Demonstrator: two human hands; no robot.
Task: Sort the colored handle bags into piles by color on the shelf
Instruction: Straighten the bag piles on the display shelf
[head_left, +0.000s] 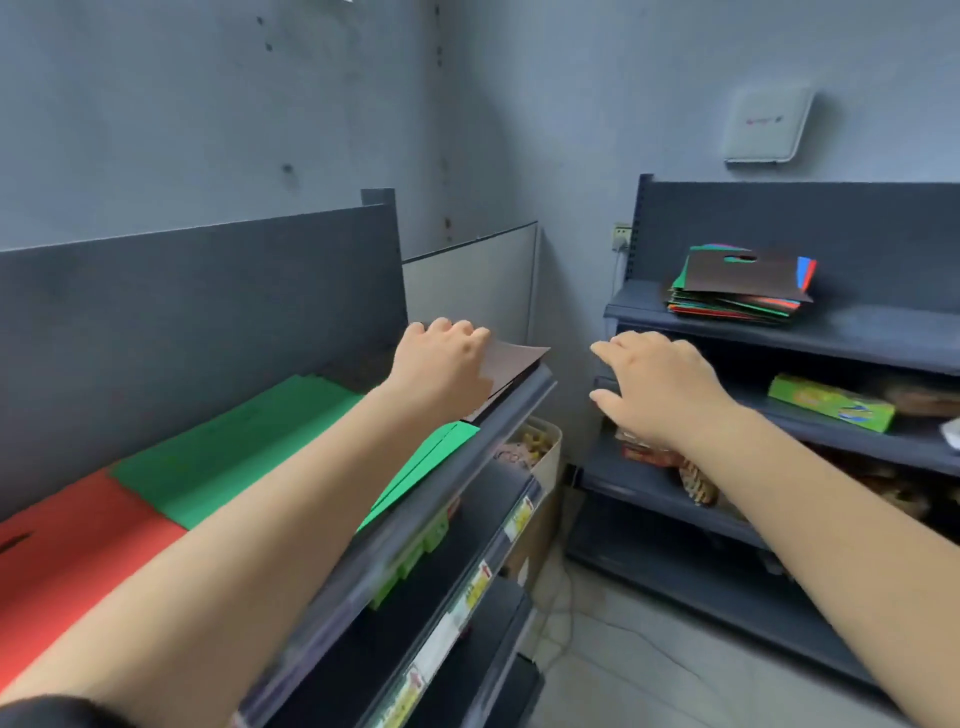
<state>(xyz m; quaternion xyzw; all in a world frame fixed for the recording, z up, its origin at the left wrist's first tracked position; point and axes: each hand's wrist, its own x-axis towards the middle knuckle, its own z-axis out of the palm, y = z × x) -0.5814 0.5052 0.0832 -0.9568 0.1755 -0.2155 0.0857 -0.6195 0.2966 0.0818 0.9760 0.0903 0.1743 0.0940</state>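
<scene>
Handle bags: flat, thin, matte sheets with a die-cut grip slot, and you're mid-sort.

Nearest on the left dark grey metal shelf (524, 400) is the flat red-orange bag pile (78, 540), slot just visible near the left edge. Next along, the flat green bag pile (234, 441) overlaps the red pile's far edge, and a few green corners fan out past the shelf lip. So piles run in a row by colour, front to back.

At the far end your left hand (441, 364) rests on the dark brown bag (511, 358), fingers curled down over its top. It looks like you're pressing it onto a third pile; I can't tell whether the thumb is under it. That bag's corner sticks out past the shelf end, so it probably needs squaring up.

Your right hand (660, 389) is free in the gap between the two racks, fingers loosely spread, holding nothing. Likely heading for the next bag.

Farthest: the unsorted mixed-colour bag stack (737, 291) on the top of the right dark grey shelf unit (857, 332), brown one uppermost, with green, red and blue edges showing, messily fanned. Plenty left to sort.
</scene>
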